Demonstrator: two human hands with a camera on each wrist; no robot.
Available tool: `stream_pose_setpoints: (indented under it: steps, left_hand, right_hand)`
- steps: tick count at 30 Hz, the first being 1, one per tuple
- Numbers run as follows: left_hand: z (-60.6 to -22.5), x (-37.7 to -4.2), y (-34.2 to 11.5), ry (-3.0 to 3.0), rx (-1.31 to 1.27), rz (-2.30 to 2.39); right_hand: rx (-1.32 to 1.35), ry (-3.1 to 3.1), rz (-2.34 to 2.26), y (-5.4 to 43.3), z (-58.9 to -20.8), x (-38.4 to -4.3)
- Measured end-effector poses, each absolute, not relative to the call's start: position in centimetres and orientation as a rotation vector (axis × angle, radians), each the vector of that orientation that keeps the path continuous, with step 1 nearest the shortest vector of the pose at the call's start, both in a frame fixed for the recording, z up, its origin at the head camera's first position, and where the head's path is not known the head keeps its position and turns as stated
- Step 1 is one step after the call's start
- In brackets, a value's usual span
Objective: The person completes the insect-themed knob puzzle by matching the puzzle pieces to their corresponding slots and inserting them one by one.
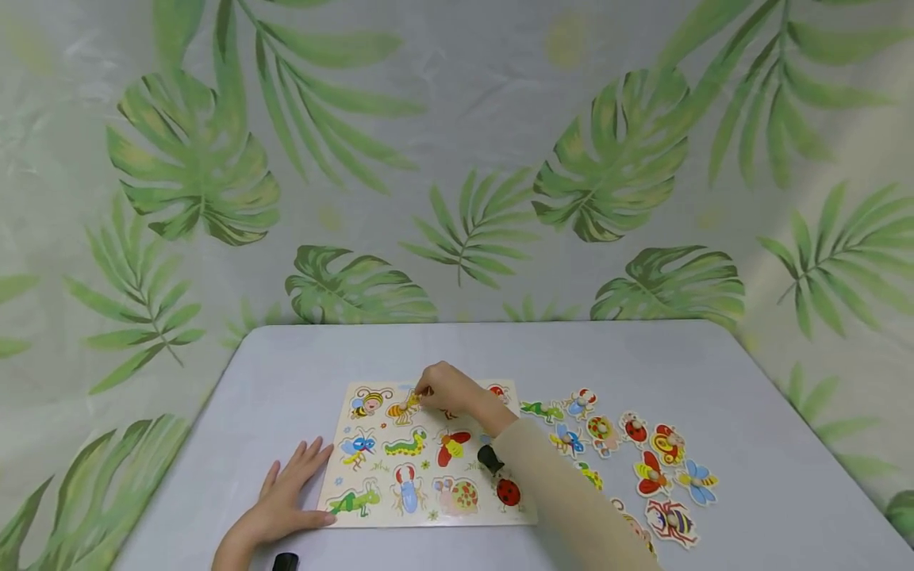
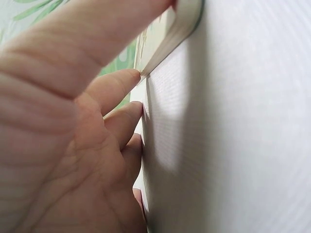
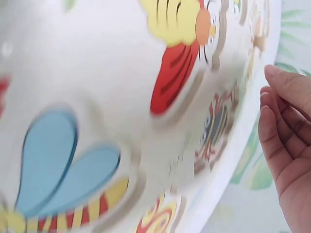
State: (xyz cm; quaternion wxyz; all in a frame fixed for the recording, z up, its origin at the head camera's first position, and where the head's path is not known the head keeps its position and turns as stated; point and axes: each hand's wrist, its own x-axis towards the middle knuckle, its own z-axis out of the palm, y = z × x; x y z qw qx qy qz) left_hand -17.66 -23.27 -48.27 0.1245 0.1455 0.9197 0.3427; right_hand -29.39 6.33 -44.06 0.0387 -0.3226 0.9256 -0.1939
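Observation:
A flat wooden insect puzzle board (image 1: 378, 468) lies on the table. My left hand (image 1: 282, 496) rests with spread fingers at its near left corner, the thumb touching the board's edge (image 2: 170, 41). Over the board's back row is my right hand (image 1: 453, 390), its fingertips close to a yellow ant piece (image 1: 403, 409). In the right wrist view the thumb and fingers of that hand (image 3: 289, 121) are bent near each other, with nothing visible between them. Beside them, the ant piece (image 3: 258, 41) shows a brownish knob. My right forearm hides part of the board's right side.
Several loose knobbed insect pieces lie right of the board, among them a red butterfly (image 1: 651, 474), a spider (image 1: 671, 521), a ladybug (image 1: 633, 428) and a blue-winged dragonfly (image 1: 697, 482). A leaf-patterned curtain (image 1: 471, 159) hangs behind the white table (image 1: 300, 357).

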Motion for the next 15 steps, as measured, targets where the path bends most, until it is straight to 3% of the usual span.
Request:
stream_pose_setpoints:
  steps: [15]
  left_hand:
    - [-48.2,-17.9,-23.2,2.701,0.442,1.009]
  right_hand:
    - [-0.835,2.868,-0.65,10.9,-43.5,-29.4]
